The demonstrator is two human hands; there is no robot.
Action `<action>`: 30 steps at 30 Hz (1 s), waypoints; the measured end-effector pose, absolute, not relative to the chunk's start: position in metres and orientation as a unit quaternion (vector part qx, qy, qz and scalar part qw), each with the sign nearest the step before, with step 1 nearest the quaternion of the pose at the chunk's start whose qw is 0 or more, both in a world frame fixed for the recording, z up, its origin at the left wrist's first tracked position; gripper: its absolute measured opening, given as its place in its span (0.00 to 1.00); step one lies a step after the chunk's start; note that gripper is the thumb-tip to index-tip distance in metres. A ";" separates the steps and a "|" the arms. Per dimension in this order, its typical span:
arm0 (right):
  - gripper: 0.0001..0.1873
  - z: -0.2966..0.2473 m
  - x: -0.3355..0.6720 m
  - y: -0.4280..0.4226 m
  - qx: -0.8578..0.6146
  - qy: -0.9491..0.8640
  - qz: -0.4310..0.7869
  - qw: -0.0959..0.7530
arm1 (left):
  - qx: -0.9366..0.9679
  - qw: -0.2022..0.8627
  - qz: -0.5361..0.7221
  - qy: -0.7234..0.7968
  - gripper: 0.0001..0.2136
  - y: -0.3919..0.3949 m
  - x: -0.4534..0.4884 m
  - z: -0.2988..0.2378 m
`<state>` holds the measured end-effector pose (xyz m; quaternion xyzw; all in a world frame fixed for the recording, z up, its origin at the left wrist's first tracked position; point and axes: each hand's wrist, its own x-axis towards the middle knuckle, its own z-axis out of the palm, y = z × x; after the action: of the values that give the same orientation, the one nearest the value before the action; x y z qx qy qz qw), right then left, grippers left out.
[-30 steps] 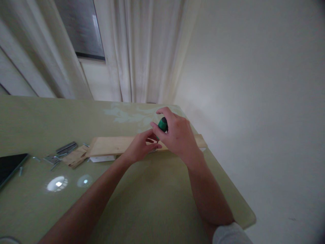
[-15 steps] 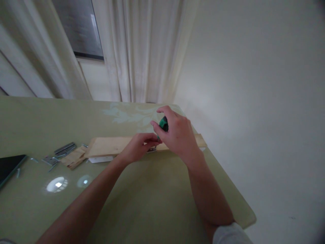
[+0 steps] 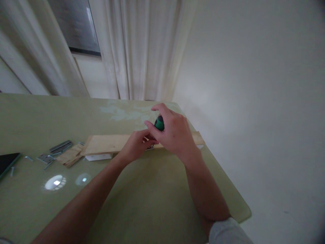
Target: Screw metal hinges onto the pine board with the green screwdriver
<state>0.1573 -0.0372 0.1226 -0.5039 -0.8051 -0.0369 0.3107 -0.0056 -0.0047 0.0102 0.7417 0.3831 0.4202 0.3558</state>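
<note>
A screwdriver with a green and black handle [image 3: 159, 123] stands roughly upright over a long pale wooden board [image 3: 106, 144]. My right hand [image 3: 174, 132] is closed around that handle, its thumb and index finger apart at the near side. Close below, my left hand [image 3: 137, 144] pinches with thumb and fingertips beside the screwdriver's lower end; what they grip is hidden. A small metal piece [image 3: 150, 147] shows under the left fingertips at the board's front edge. The screwdriver's tip is out of sight behind the fingers.
White supports [image 3: 99, 157] show beneath the board. To its left lie small wooden pieces [image 3: 70, 155], metal brackets [image 3: 60, 147], a metal plate [image 3: 45, 158] and several loose screws [image 3: 28, 158]. A black flat object [image 3: 8, 163] sits at the far left. The table's right edge borders a wall.
The whole view has shifted slightly, so everything appears a little further left and up. Both hands keep their places at the board, with the right hand and screwdriver handle slightly turned.
</note>
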 end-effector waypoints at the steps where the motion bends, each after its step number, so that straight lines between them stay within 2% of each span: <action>1: 0.19 0.123 0.157 -0.038 -0.500 -0.808 -0.033 0.311 | 0.733 0.352 0.425 0.397 0.05 -0.005 -0.004 0.011; 8: 0.19 0.122 0.161 -0.036 -0.499 -0.806 -0.037 0.316 | 0.749 0.364 0.429 0.349 0.06 -0.007 -0.005 0.015; 14: 0.20 0.124 0.158 -0.040 -0.490 -0.812 -0.026 0.316 | 0.710 0.344 0.456 0.412 0.03 -0.011 -0.002 0.021; 24: 0.19 0.122 0.158 -0.042 -0.468 -0.808 -0.038 0.355 | 0.745 0.353 0.465 0.324 0.07 -0.012 -0.010 0.033; 30: 0.18 0.118 0.158 -0.035 -0.489 -0.810 -0.050 0.320 | 0.758 0.370 0.425 0.328 0.09 -0.005 -0.008 0.019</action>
<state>0.1583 -0.0352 0.1183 -0.4892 -0.8099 -0.0501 0.3198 -0.0076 -0.0050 0.0188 0.7581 0.3283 0.4252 0.3698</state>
